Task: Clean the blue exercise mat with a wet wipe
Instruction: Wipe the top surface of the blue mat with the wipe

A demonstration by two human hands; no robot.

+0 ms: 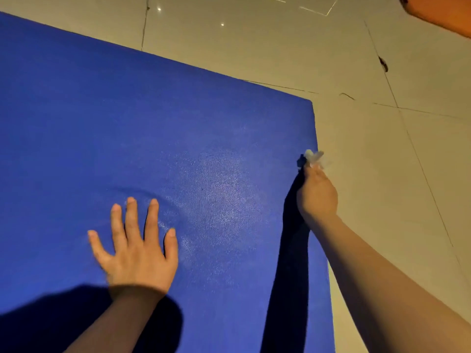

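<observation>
- Left hand (pixel 135 247): flat on blue exercise mat (pixel 158 138), fingers straight + spread, palm down, near-left part of mat; mat surface ripples a bit just beyond the fingertips.
- Right hand (pixel 317 191): at mat's right edge, fingers curled round a wet wipe (pixel 314 157); wipe is pale, bunched, sticks out past the fingers on the far side.
- Wipe sits right at the edge, approx. touching it, well apart from left hand.
- Mat lies on tiled floor (pixel 382 161), far-right corner just beyond the wipe.
- Lighter sheen patch on mat btw. the two hands.
- Orange object (pixel 443 14) far right corner, can't tell what.
</observation>
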